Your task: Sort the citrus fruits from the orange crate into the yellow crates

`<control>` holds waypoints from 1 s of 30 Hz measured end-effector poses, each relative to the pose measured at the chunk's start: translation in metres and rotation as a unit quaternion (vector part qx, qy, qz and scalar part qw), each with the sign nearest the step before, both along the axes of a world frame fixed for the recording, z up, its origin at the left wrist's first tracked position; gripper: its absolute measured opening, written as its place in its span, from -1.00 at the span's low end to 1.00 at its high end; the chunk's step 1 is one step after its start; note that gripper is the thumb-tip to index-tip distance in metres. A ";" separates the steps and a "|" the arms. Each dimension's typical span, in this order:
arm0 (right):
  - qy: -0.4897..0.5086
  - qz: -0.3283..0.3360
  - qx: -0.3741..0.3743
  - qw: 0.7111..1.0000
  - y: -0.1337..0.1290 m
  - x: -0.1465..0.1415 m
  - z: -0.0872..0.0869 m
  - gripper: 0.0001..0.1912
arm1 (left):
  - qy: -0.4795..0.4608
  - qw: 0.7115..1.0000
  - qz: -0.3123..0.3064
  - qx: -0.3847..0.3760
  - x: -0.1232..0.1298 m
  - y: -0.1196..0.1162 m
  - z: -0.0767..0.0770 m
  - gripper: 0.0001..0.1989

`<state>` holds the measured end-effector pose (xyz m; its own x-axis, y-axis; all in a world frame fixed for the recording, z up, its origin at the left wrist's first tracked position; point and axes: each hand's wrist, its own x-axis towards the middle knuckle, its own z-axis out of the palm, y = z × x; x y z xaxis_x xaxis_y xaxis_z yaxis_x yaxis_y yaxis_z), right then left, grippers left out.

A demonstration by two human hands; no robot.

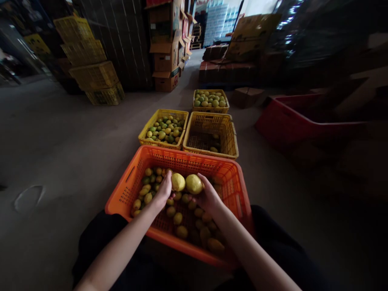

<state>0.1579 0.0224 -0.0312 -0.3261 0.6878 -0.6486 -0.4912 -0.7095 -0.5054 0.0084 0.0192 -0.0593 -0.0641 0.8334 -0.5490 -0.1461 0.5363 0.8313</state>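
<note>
Two yellow fruits point(178, 182) are positioned side by side above the orange crate point(121, 198). The left hand point(164, 190) grasps one between its fingers; the right hand point(208, 196) grasps the other likewise. Loose fruits point(178, 218) lie inside the crate. Three yellow crates point(226, 133) stand beyond.

1 head-worn camera: looks forward and down into near orange crate point(190, 161) (wide view), taking in stacked boxes point(163, 62) at far side.
</note>
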 end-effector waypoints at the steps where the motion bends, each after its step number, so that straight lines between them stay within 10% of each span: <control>1: 0.002 -0.003 0.001 1.000 0.000 0.001 0.001 -0.63 | 0.027 1.000 0.002 -0.011 0.000 0.001 0.002 -0.46; 30: 0.003 -0.006 -0.014 1.000 -0.001 0.001 0.001 -0.70 | -0.109 0.991 0.045 -0.063 0.005 0.003 0.017 -0.71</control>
